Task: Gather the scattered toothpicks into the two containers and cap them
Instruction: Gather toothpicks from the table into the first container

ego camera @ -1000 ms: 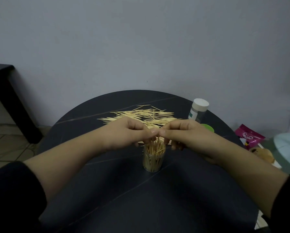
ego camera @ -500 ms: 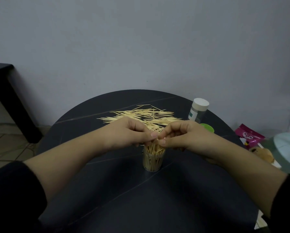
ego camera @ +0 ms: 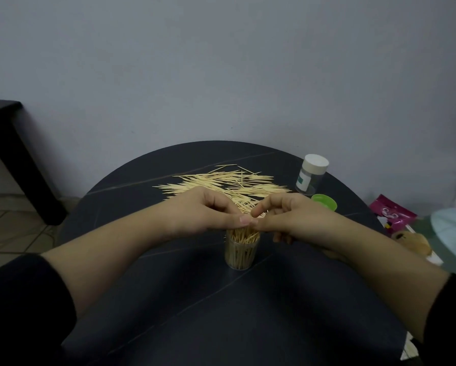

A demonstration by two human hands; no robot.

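Note:
A clear container [ego camera: 239, 256] packed with upright toothpicks stands at the middle of the round black table [ego camera: 221, 313]. My left hand [ego camera: 205, 211] is curled right over its mouth, thumb and fingers pinching the toothpick tips. My right hand [ego camera: 297, 217] meets it from the right, thumb against the tips, index finger lifted, other fingers loosely curled. Behind both hands lies a wide pile of scattered toothpicks [ego camera: 221, 182], partly hidden by them. A second clear container with a white cap [ego camera: 311, 174] stands at the back right, with a loose green cap [ego camera: 324, 202] just in front of it.
A pink packet [ego camera: 392, 213], a brown soft object [ego camera: 413, 241] and a pale blue object [ego camera: 452, 231] sit off the table's right edge. A dark table leg [ego camera: 18, 159] stands at the left by the wall.
My right index finger has lifted away from the pinch over the container. Both hands stay above the container's mouth and sit a little lower on the toothpick tips.

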